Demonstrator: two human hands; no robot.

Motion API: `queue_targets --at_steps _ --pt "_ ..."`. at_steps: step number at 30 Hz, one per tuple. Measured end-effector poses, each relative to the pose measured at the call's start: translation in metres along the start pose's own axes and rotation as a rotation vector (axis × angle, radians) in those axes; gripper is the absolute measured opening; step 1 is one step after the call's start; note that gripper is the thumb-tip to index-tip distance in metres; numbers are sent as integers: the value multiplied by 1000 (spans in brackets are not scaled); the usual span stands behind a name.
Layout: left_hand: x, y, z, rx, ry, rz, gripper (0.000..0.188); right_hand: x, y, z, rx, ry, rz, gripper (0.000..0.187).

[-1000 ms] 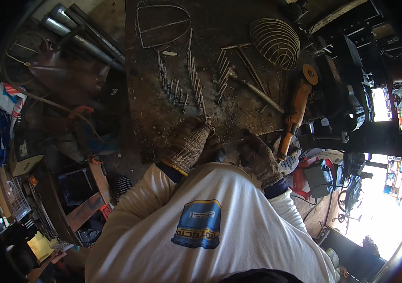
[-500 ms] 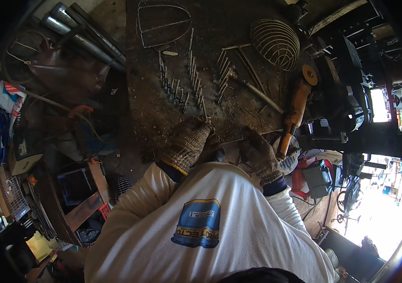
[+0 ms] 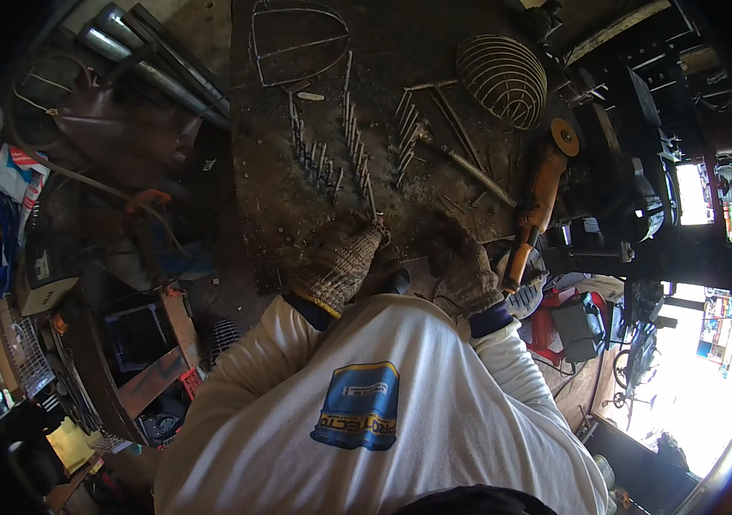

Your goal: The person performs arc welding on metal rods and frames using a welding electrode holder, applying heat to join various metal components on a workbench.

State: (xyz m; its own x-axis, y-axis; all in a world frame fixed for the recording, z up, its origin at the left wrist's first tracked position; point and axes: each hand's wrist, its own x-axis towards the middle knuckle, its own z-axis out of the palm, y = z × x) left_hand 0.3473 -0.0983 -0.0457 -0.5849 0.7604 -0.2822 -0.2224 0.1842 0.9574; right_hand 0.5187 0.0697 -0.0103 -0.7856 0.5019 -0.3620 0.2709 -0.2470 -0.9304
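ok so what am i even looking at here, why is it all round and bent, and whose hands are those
This is a single picture from a wide fisheye camera worn on a person's head, looking down. That lens bends straight edges near the rim. No machine is involved: the white sleeves coming in from the bottom belong to the wearer.

Both hands wear knitted work gloves. The left hand and right hand rest close together at the near edge of a dark, gritty metal workbench. What either hand has in its grip is hidden by the gloves.

On the bench lie rows of short metal rods, a bent wire frame, a round wire basket and an orange angle grinder. Cluttered workshop floor surrounds it.
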Motion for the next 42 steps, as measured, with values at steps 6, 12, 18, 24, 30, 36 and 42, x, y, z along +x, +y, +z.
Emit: queue_targets --at_steps 6,12,18,24,30,36,42 --pt "-1 5 2 -177 9 -96 12 0 10 -6 109 22 67 59" --pt "3 -6 -1 -42 -8 -44 16 -2 6 -3 3 41 50 59" --pt "-8 26 2 -506 -61 -296 19 -1 19 -10 -10 37 51 61" --pt "-7 23 6 -677 -75 -290 15 -2 18 -10 -109 29 19 59" --pt "-6 23 6 -556 -41 -246 14 -5 9 -6 -50 21 54 61" --pt "-7 17 6 -438 -5 -184 14 -6 15 -7 157 -21 55 64" --pt "-10 32 11 -641 3 -348 13 -5 14 -10 85 56 114 64"
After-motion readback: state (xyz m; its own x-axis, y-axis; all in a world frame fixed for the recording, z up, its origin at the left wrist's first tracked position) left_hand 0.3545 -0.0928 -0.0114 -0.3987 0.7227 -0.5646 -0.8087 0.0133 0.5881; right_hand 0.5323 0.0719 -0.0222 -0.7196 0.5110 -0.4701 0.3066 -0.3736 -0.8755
